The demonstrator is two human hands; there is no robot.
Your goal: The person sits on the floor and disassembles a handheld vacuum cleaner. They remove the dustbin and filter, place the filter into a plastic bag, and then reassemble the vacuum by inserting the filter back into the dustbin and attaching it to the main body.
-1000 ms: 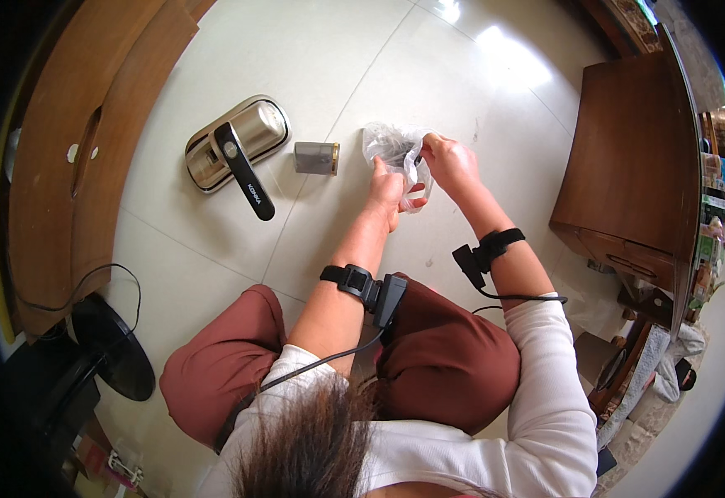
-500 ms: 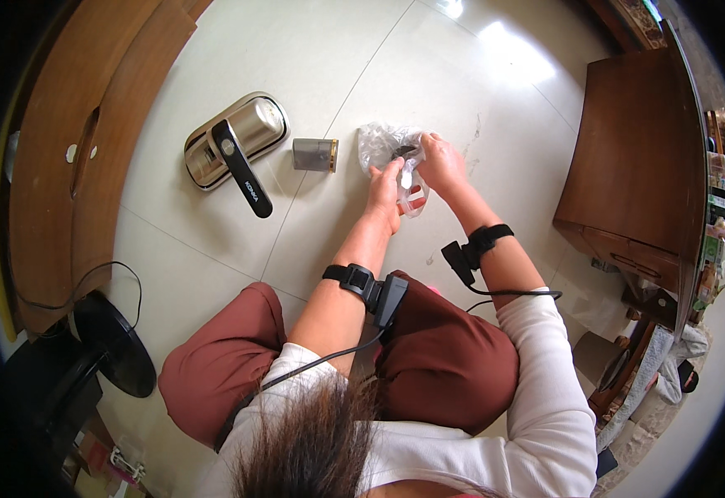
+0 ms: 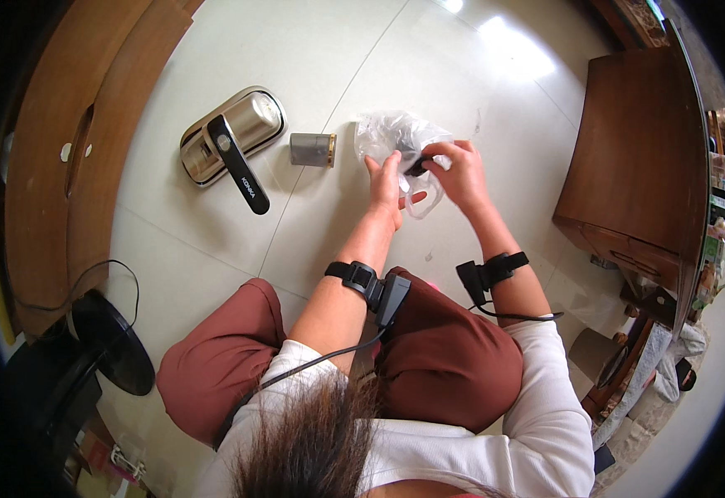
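Observation:
A clear plastic bag (image 3: 402, 126) is spread out ahead of me, one loop of it hanging below my wrist. My left hand (image 3: 386, 178) supports the bag from its left side, thumb up and fingers partly hidden behind the plastic. At the bag's mouth my right hand (image 3: 459, 173) pinches a small black object (image 3: 418, 166), whose kind I cannot make out. Left of the bag, a grey translucent dust cup (image 3: 313, 150) with a gold-coloured end lies on its side. Farther left rests a gold handheld vacuum (image 3: 250, 124) with a black handle (image 3: 242, 170).
Pale floor tiles (image 3: 205, 249) lie under everything. A wooden drawer front (image 3: 55, 166) runs along the left, and a wooden cabinet (image 3: 628, 149) stands at the right. Near my left knee is a round black stand base (image 3: 118, 349) with a cable. Wires run from the black forearm straps.
My right hand has shifted right and slightly down, drawing the black object toward the bag's opening. The bag has spread wider to the right. My left hand stays nearly in place.

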